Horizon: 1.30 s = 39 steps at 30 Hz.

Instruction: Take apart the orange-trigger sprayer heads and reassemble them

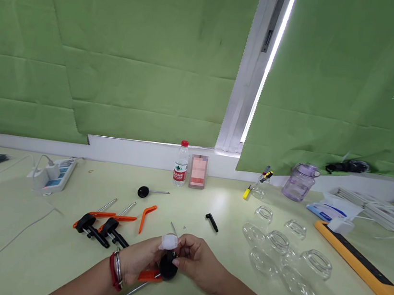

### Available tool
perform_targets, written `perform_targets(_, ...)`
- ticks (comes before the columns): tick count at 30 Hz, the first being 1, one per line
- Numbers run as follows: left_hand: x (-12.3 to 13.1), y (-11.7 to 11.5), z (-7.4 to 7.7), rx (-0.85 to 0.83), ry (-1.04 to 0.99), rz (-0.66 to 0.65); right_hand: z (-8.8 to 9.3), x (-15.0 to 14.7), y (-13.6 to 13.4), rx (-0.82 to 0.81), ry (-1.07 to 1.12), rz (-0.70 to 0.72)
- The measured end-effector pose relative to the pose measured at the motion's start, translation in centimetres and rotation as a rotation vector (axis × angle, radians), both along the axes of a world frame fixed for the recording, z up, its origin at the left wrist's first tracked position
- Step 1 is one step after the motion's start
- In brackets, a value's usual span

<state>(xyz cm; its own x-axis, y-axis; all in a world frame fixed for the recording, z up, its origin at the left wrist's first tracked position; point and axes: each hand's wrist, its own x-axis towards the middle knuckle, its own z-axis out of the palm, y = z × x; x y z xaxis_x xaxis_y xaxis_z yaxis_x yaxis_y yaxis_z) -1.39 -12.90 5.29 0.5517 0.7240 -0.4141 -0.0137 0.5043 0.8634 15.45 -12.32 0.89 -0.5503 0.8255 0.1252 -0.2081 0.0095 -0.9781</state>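
My left hand [141, 257] is wrapped round a part with a black round head [168, 266], an orange lever and a thin metal rod pointing down-left. A white wrap [169, 242] covers a fingertip of that hand. With fingers closed, my right hand [201, 263] pinches at the edge of the same black head; anything small between its fingertips is hidden. Left of my hands lie two similar assemblies [87, 224] with black handles, orange levers and rods. A loose orange lever [146, 217], a black handle piece [212, 222] and a black knob with a rod [143, 191] lie beyond.
Several clear plastic pieces [278, 262] spread to the right, beside a long orange-and-black bar [359, 265]. Screwdrivers [265, 176] stand in a clear holder. A water bottle [181, 167], a phone-like pink rectangle [198, 172] and a purple jug [300, 183] line the back. A power strip [59, 178] sits left.
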Motion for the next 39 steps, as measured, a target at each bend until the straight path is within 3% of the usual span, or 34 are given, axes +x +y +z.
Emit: perform_targets(39,0.1,0.2,-0.3,0.019,-0.001,-0.028,0.8,0.1,-0.1,-0.028,-0.016,-0.012)
